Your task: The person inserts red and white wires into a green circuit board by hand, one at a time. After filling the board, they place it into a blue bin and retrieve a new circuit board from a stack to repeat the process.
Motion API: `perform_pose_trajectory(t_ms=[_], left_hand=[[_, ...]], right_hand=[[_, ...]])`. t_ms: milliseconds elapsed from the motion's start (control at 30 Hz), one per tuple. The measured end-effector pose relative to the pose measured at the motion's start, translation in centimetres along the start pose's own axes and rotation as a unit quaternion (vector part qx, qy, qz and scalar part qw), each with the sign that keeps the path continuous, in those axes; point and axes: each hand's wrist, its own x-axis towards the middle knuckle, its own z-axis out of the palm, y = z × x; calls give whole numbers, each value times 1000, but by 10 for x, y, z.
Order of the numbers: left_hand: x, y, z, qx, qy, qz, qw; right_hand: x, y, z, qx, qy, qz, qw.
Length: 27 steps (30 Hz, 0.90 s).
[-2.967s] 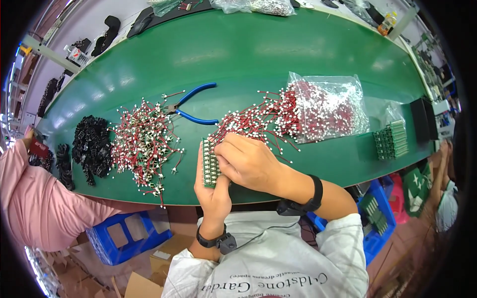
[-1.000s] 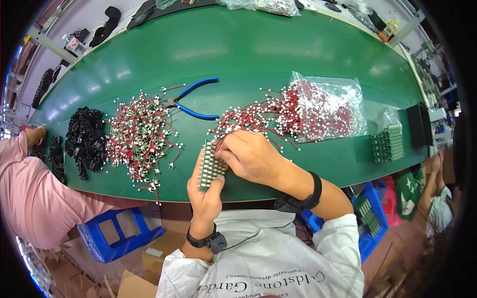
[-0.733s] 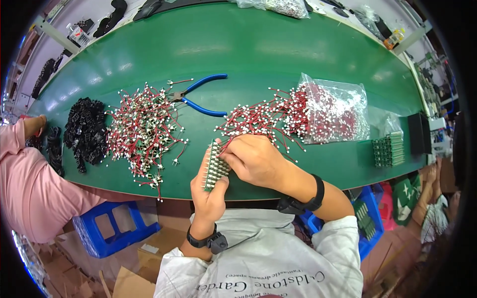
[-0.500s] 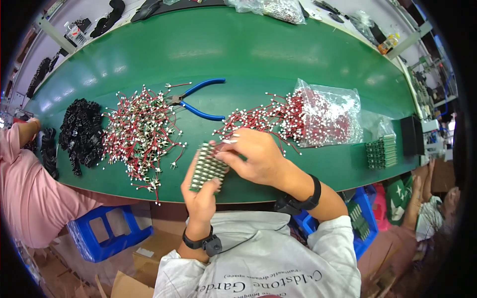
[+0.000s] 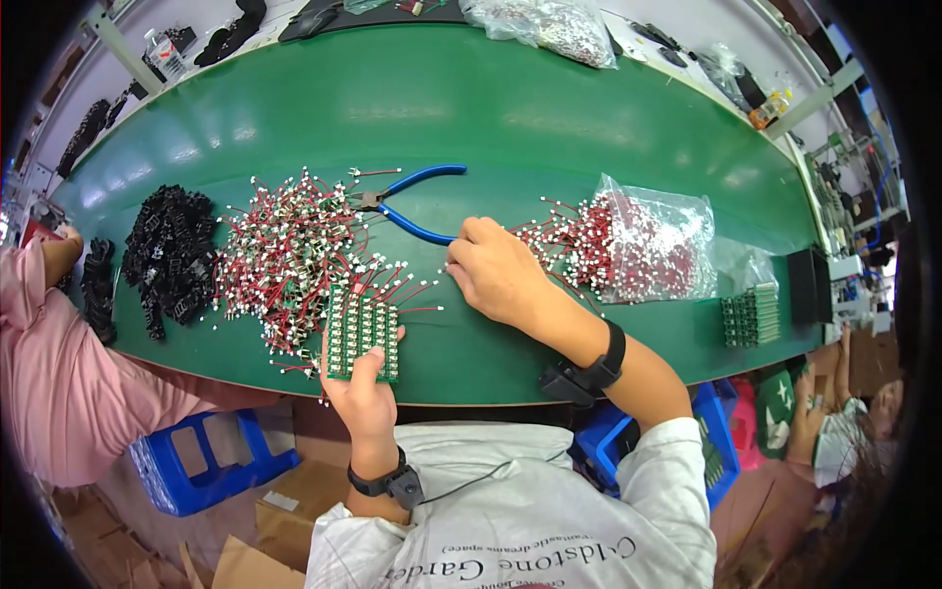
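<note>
My left hand (image 5: 361, 398) grips a green circuit board panel (image 5: 363, 339) with rows of small white connectors, its thumb lying across the lower part. Red wires with white plugs (image 5: 397, 285) fan out at the panel's upper right; I cannot tell how many are fixed to it. My right hand (image 5: 498, 273) is at the left end of a heap of red wires with white plugs (image 5: 579, 236), its fingers curled together and pointing down. Whatever lies between those fingertips is hidden. Just beyond it lie blue-handled pliers (image 5: 417, 224).
Left of the pliers is a big pile of wired connectors (image 5: 285, 245), beside black plastic parts (image 5: 172, 260). A clear bag of wires (image 5: 662, 245) and stacked green boards (image 5: 751, 316) stand right. Blue crates (image 5: 211, 461) sit below the green table (image 5: 392, 98). A person in pink (image 5: 78, 383) is at left.
My right hand has left the panel and moved up and right to the wire heap. The left hand has shifted left with the panel, now turned more squarely upward, and wires show beside it.
</note>
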Motion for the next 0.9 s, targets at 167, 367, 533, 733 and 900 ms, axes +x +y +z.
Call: perform_pose_trajectory(t_ms=[167, 367, 533, 733, 900], left_hand=[[-1, 0, -2, -10, 16, 0, 1000], [0, -6, -1, -8, -6, 3, 1000], [-3, -14, 16, -7, -18, -14, 1000], [-5, -15, 35, 8, -31, -19, 999], [-6, -21, 55, -21, -24, -40, 999]], right_hand=[[1, 9, -9, 57, 36, -44, 997], [-6, 19, -42, 204, 47, 30, 977], [-22, 37, -46, 463, 68, 160, 869], [-28, 40, -51, 627, 138, 183, 744], [-32, 35, -55, 586, 106, 187, 781]])
